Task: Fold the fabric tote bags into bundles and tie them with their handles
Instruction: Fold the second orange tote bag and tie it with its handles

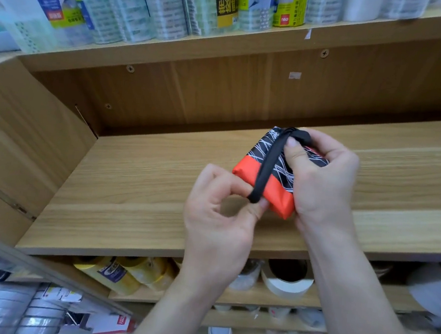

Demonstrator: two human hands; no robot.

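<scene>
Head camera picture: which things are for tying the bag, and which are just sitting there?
For the job: folded tote bag, black handle, left hand pinching it, right hand holding the bag.
Just lying about: tape rolls up top, yellow tape rolls and white roll underneath.

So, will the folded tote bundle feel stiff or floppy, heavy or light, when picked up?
Probably soft: the bundle is thin folded fabric. Likely light: the right hand holds it easily. It may spring open if the left hand releases the handle.
</scene>
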